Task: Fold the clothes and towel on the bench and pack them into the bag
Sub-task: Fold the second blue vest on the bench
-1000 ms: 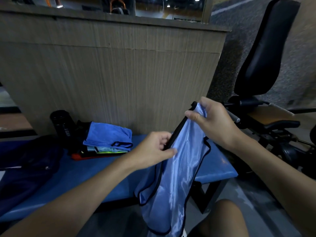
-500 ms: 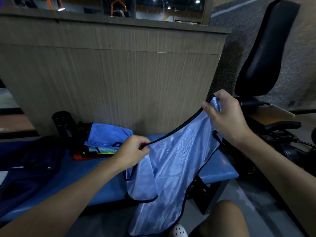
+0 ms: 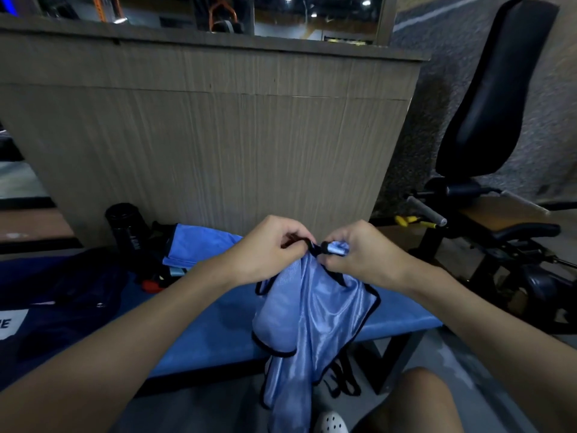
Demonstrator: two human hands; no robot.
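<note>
A shiny light-blue sleeveless top [image 3: 315, 320] with black trim hangs in front of the blue bench [image 3: 218, 326], its lower part falling past the bench's front edge. My left hand [image 3: 268, 251] and my right hand [image 3: 356, 254] are close together above the bench, each pinching the top's black-trimmed upper edge, so the fabric is doubled between them. A folded blue towel [image 3: 199, 245] lies on a small pile of clothes at the back of the bench. A dark navy bag [image 3: 59, 304] sits on the bench's left end.
A black bottle [image 3: 125, 226] stands against the wooden partition [image 3: 218, 135] behind the bench. A gym machine with a black padded backrest [image 3: 487, 98] stands to the right. My bare knee [image 3: 421, 398] and a white shoe [image 3: 331, 423] are at the bottom.
My hands had held the top's edge stretched wide apart; they have come together above the bench, bringing the two ends of the edge together and doubling the fabric.
</note>
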